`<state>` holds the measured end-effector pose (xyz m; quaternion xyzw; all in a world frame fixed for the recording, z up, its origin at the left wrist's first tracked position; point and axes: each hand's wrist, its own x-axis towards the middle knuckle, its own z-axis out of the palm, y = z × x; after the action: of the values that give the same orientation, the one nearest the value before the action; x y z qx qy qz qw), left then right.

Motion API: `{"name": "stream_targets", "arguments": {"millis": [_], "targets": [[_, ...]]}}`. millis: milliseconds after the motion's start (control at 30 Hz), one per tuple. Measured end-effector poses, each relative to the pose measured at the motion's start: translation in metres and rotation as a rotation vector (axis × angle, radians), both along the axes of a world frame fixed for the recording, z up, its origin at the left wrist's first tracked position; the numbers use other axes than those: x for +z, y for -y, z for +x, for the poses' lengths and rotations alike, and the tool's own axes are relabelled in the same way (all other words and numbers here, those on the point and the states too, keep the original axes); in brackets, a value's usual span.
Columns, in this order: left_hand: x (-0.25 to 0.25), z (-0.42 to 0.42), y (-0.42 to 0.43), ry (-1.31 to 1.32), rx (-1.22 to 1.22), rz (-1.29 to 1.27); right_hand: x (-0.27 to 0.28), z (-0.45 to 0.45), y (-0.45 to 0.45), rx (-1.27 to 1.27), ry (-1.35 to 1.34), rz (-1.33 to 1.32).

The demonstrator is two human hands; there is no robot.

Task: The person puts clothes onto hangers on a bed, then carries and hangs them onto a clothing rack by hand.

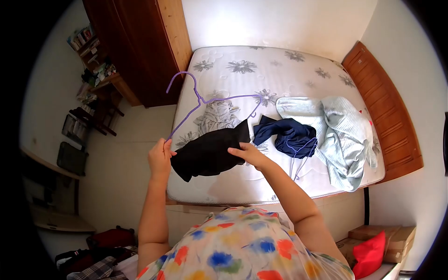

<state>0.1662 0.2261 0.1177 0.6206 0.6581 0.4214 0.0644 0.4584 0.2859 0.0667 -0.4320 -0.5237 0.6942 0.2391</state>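
Black garment [210, 151] stretched between two hands, purple hanger [200, 99] beyond

Garment hung spread from the left hand [160, 157] across to the right hand [247, 155], over the near part of the mattress [284, 77]. Left fingers were curled closed around the hanger's left corner, with the garment's edge at the grip. Right thumb lay flat on the cloth's right side; fingers behind were hidden, but it looked like a light pinch. The hanger's hook stood beyond the left grip; its far corner rose past the right hand, with no hand on it. Lower bar was covered, so how the cloth sat on it could not be told.

Weak point, in judgement: the right side. A slack thumb might let the cloth slide, and the unsupported corner could tip if the left grip twisted.

Right of the right hand: a bunched navy garment [291, 133] with a second hanger [295, 151] across it, a possible snag if the held cloth swung that way. Farther right, a striped garment [343, 135]. Beyond the held cloth, a crumpled grey garment [217, 114].
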Motion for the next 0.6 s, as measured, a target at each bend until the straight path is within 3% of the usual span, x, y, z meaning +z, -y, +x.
{"name": "stream_targets", "arguments": {"millis": [33,133,167,367,500,600], "targets": [[0.0,-0.002,0.0,-0.007,0.014,-0.028,0.015,-0.002,0.007,-0.005,-0.059,-0.014],[0.0,-0.002,0.003,-0.117,-0.017,-0.043,0.018,-0.013,0.008,-0.344,-0.291,-0.132],[0.002,-0.001,0.004,-0.13,-0.024,-0.05,0.022,-0.013,0.003,-0.193,-0.606,-0.164],[-0.007,-0.011,0.004,-0.15,-0.017,-0.094,0.015,0.004,-0.031,-0.496,-0.616,0.158],[-0.012,-0.018,0.008,-0.033,0.001,-0.078,-0.012,0.021,-0.027,-0.277,-0.094,0.226],[-0.009,-0.024,0.009,-0.027,-0.03,-0.012,-0.013,0.036,-0.034,-0.659,0.266,0.857]]}}
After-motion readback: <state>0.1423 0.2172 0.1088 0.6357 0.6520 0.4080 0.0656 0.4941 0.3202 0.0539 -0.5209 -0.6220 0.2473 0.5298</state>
